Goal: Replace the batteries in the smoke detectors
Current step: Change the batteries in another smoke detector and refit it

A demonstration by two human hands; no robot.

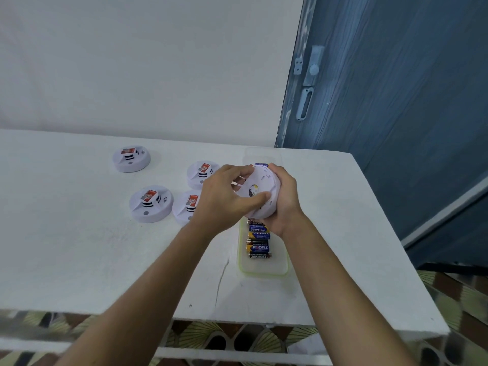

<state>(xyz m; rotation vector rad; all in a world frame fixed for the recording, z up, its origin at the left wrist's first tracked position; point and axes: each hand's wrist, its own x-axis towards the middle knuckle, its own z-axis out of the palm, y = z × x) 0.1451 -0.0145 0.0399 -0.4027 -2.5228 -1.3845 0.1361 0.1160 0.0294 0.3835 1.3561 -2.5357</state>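
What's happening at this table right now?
A person holds one white smoke detector in both hands above a clear tray of batteries. The right hand cups its far side, and the left hand grips its flat face, thumb across it, as if to twist it open. Four other detectors lie on the white table to the left. No battery is in either hand yet.

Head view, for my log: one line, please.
detector: held, back showing | left hand: grips it | right hand: cups it | batteries: in tray
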